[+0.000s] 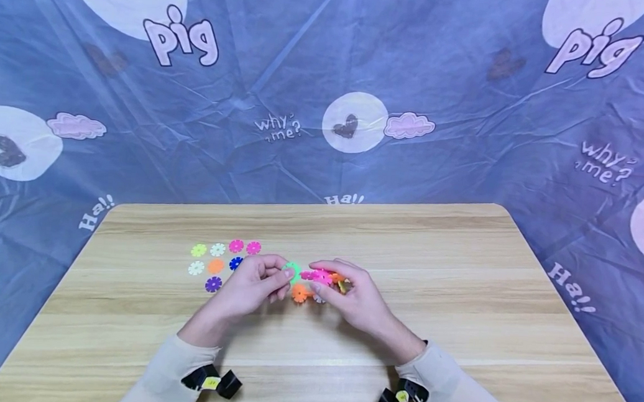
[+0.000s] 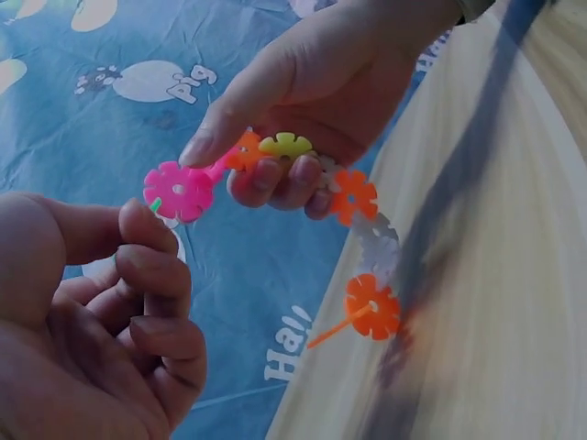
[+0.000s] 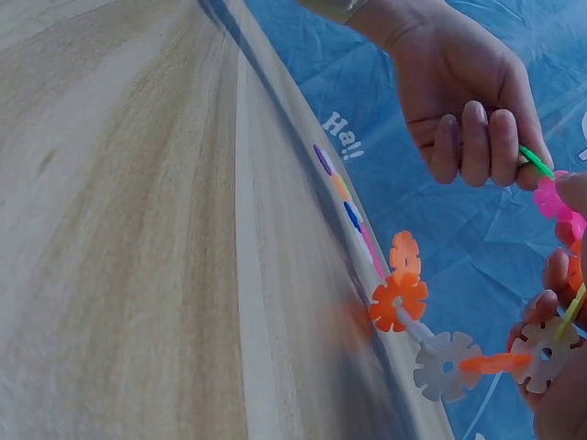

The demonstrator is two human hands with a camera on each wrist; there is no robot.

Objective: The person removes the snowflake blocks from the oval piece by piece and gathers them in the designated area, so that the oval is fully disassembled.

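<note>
Table [image 1: 463, 267] | left hand [image 1: 257, 283] pinches green disc [image 1: 294, 271] | right hand [image 1: 364, 300] grips chain [image 1: 323, 278], seemingly curved, pink end [image 2: 193, 202] leftward

Flower-disc chain [image 2: 354, 191] partly behind right hand [image 2: 321, 96]

Light wood-grain table [image 1: 490, 287], rounded far right corner; eight flat, notched, flower-shaped discs lie loose on its left part, grouped; far row, left to right: yellow disc [image 1: 199, 250], white disc [image 1: 217, 250], pink disc [image 1: 236, 246], second pink disc [image 1: 254, 247]; next row: another white disc [image 1: 196, 268], orange disc [image 1: 215, 266], blue disc [image 1: 236, 263]; nearest the front edge, purple disc [image 1: 213, 284], alone; soft shadows fall across the tabletop.
</note>
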